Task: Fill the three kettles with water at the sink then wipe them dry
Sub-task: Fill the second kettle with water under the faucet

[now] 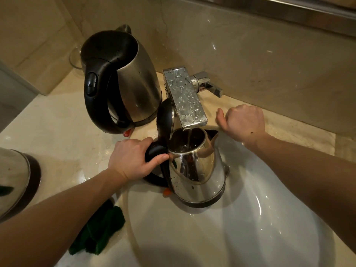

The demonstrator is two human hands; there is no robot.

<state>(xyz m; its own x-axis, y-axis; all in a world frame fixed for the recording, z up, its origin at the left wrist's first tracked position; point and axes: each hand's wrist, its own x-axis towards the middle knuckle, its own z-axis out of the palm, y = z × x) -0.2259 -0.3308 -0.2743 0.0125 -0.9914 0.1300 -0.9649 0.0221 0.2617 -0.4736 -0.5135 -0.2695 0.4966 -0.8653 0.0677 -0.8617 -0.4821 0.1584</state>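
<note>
1. Presently, the white sink basin [250, 218] is taking up the lower right of the marble counter [63, 132], with water drops lying on its rim.
2. A large steel kettle [123, 78] is standing upright on the counter behind the basin, lid shut, its black handle facing the person.
3. A smaller steel kettle [194, 168] is sitting in the basin directly under the chrome faucet [185, 97], its black lid [165, 118] tipped up and a thin stream of water running into its mouth.
4. A third kettle [15, 178] is showing only partly at the left edge.
5. The left hand [133, 158] is gripping the smaller kettle's black handle, fingers wrapped round it.
6. The right hand [244, 122] is resting on the counter edge beside the faucet, fingers curled under, grasping nothing visible.
7. A dark green cloth [100, 234] is lying crumpled at the basin's near-left rim.
</note>
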